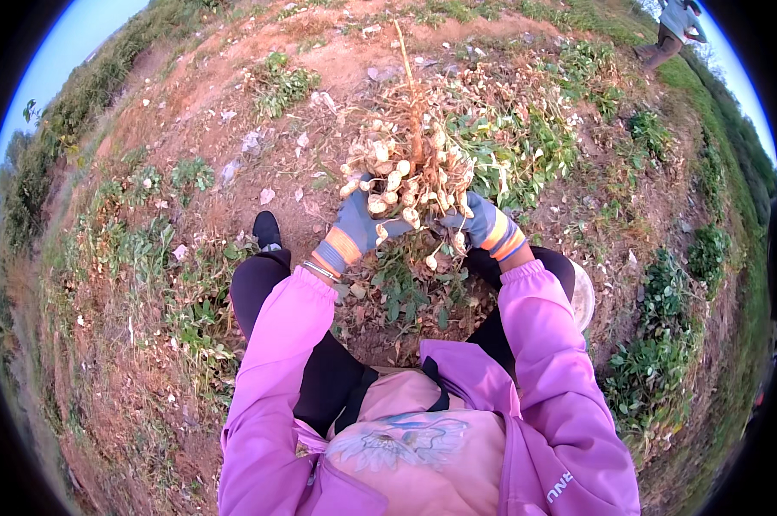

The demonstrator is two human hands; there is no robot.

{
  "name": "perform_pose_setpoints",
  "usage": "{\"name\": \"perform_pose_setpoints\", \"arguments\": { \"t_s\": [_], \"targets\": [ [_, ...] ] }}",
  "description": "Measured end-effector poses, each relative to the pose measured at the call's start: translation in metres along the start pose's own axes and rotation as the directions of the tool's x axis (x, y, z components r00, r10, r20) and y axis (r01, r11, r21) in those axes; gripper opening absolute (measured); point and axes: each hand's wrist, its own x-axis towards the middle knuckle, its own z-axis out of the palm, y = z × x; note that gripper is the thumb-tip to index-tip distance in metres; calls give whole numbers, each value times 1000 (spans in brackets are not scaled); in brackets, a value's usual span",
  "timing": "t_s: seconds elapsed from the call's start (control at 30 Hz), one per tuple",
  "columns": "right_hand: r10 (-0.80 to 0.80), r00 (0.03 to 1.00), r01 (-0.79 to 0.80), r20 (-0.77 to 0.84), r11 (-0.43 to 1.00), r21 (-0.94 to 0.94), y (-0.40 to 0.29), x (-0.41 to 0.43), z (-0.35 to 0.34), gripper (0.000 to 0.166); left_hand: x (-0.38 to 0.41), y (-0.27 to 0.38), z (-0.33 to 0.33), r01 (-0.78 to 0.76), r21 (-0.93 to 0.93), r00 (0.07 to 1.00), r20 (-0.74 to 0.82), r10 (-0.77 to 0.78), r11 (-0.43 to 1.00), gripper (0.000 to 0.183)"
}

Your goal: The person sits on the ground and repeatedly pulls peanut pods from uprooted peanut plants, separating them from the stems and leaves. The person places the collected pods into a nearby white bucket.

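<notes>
A pulled peanut plant (pixel 416 132) is held up before me, its root pointing away and its stems and leaves hanging down between my knees. Many pale peanut pods (pixel 388 187) cluster around the root. My left hand (pixel 362 226), in a grey glove with an orange cuff, grips the cluster from the left; pods hide some of its fingers. On the right side my right hand (pixel 482 222), gloved alike, is closed on the same plant, its fingertips partly hidden behind pods. Green peanut leaves (pixel 398 287) show below both hands.
Heaped peanut plants (pixel 517 151) lie on the soil just beyond my right hand. A pale round container (pixel 582 295) stands beside my right knee. Leafy plants (pixel 653 361) line the right side. A person (pixel 675 32) stands far off at the upper right.
</notes>
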Motion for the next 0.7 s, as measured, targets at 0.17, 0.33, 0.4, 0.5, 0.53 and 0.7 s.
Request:
{"name": "perform_pose_setpoints", "arguments": {
  "t_s": [0.17, 0.33, 0.4, 0.5, 0.53, 0.7],
  "targets": [
    [-68, 998, 68, -6, 995, 70, 29, 5, 1, 31, 7, -32, -17, -60, 81, 984, 174, 45, 995, 66],
    [0, 992, -7, -129, 999, -52, 38, 5, -7, 31, -8, -21, -8, 390, -113, 916, 150, -372, 914, 56],
    [-31, 974, 88, -225, 964, 249, 52, 6, -2, 28, -13, -31, 2, 407, -363, 912, 115, -393, 838, 51],
    [55, 888, -70, -457, 997, -16, 98, 14, -38, 20, -17, -51, 19, 350, -422, 920, -14, -392, 836, 51],
    [-113, 804, -51, -584, 965, -256, 95, 11, -34, 18, -18, -62, 16, 422, -441, 880, -11, -475, 793, 52],
    [-690, 530, -35, -493, 563, -826, 22, -14, 12, 18, -27, -95, 28, 497, -361, 807, -142, -574, 789, 45]
  ]
}}
